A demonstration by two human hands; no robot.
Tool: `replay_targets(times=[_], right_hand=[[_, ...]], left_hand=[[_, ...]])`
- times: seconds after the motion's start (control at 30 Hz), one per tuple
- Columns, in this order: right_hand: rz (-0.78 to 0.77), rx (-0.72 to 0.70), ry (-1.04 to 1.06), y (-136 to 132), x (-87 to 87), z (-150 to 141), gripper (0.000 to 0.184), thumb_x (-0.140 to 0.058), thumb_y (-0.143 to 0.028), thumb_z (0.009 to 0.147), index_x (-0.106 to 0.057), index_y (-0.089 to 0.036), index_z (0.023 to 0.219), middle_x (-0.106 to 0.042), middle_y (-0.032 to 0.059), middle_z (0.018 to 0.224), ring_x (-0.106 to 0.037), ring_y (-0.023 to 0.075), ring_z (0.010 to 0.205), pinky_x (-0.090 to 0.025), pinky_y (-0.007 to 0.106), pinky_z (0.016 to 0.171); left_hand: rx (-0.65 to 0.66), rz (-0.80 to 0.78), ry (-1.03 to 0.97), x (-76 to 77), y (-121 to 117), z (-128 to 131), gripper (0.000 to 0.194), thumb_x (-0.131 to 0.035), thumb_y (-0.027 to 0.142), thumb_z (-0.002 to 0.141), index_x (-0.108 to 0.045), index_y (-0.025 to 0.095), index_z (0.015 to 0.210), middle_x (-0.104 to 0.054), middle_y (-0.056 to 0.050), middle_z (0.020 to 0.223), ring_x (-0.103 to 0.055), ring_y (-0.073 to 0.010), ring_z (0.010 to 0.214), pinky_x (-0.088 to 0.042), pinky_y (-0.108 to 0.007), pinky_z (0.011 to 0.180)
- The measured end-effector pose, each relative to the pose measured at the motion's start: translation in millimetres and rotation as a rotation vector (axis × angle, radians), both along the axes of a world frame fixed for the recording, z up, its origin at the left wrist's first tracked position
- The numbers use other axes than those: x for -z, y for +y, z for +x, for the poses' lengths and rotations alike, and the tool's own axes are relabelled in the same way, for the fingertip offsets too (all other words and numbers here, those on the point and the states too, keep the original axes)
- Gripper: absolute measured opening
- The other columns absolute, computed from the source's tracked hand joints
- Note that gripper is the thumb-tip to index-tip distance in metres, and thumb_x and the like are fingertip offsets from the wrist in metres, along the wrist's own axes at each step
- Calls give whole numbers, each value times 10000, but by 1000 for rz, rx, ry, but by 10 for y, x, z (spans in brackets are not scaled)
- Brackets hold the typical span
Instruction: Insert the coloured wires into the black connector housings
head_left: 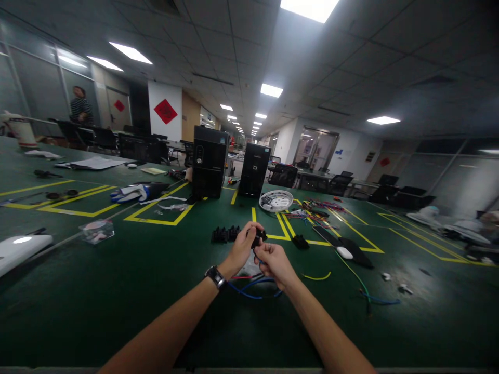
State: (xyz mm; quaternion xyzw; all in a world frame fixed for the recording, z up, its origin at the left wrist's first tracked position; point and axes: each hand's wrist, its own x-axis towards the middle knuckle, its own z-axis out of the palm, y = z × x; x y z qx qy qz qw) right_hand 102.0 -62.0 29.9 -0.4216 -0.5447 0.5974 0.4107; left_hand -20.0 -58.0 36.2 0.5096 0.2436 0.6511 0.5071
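Observation:
My left hand (pixel 242 250), with a watch on its wrist, is closed around a small black plastic part (pixel 256 240). Just below and to the right, my right hand (pixel 276 264) pinches a thin blue wire close to that part; whether the wire's end sits inside it cannot be made out. Blue wire (pixel 249 296) curves over the green table under my hands, beside a short red wire (pixel 242 278). Touching or just behind my left hand is a row of black plastic blocks (pixel 225 235). Another black block (pixel 300 241) lies to the right.
Two black computer towers (pixel 210 163) (pixel 254 171) stand ahead. A white basket (pixel 276 200) and bundled coloured wires (pixel 319 208) lie right of them. Gloves (pixel 130 193), a plastic bag (pixel 96 231), a yellow wire (pixel 317 277) and a white mouse (pixel 344 253) lie around. A person (pixel 80 106) stands far left.

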Motion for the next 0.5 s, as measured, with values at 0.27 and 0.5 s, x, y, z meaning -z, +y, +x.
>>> replay_targets(times=[0.27,0.5], right_hand=[[-4,-37,-77,-28,32,22,463,-669,-597,682,-573,-145,671,-480,-72,444,-298,20,292,-149,161,292],[35,-253,-77,-57,-41,95,431,-635,-585,737,-579,-158,707,-359,-111,419,-205,24,326,-136,165,324]], left_hand=[[-2,-4,6,6,-52,-11,393,-546,541,816,-589,185,974,-609,-42,791,-554,-119,582,-380,-176,423],[4,35,100,59,-61,-40,333,-622,476,786,-639,173,924,-586,-28,701,-529,-124,552,-413,-213,493]])
